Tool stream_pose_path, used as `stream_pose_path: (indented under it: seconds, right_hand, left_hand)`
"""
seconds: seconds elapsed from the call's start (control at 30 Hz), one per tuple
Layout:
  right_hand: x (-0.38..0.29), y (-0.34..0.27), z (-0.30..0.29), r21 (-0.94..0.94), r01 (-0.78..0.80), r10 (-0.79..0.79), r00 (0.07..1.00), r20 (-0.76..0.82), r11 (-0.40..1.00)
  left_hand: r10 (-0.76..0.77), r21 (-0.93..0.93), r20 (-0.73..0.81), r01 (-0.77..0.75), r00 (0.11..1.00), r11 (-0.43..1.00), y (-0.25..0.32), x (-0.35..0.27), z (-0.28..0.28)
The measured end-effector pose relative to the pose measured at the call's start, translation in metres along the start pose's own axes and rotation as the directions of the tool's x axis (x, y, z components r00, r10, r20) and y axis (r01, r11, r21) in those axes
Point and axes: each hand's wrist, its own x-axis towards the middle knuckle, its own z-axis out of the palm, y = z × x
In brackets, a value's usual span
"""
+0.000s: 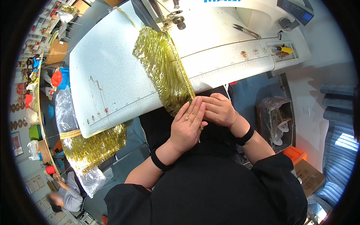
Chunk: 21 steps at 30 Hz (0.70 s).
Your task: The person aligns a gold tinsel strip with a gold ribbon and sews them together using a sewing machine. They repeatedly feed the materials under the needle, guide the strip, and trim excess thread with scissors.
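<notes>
A gold tinsel fringe [161,62] runs over the sewing machine table, its glittery edge band [181,67] leading up to the needle area of a white sewing machine [208,19]. At the table's front edge, my left hand [187,123] lies over the near end of the band with fingers close together; a bit of gold shows by its thumb. My right hand [218,109] pinches the band right beside it, fingertips touching those of my left. The fingers hide the part of the band between them. The strands hang to the left, over the table's edge.
Thread snips [247,31] lie on the machine bed, and a yellow-handled screwdriver [284,49] is in a recess at right. More gold fringe [95,146] with clear plastic hangs at the table's left. Beyond sits a person [70,194]. A cardboard box [308,177] stands lower right.
</notes>
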Motion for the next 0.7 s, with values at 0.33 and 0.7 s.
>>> stream_pose_path:
  seconds: [0.33, 0.7]
  right_hand:
    - [0.0009, -0.0002, 0.001, -0.001, -0.002, 0.001, 1.0, -0.009, 1.0]
    - [0.0009, -0.0006, -0.0006, 0.001, 0.002, -0.002, 1.0, -0.015, 1.0]
  left_hand:
    - [-0.008, -0.002, -0.002, 0.008, 1.0, 1.0, 0.0016, 0.0005, -0.0007]
    - [0.024, -0.011, -0.003, -0.024, 1.0, 1.0, 0.0008, 0.0025, -0.0003]
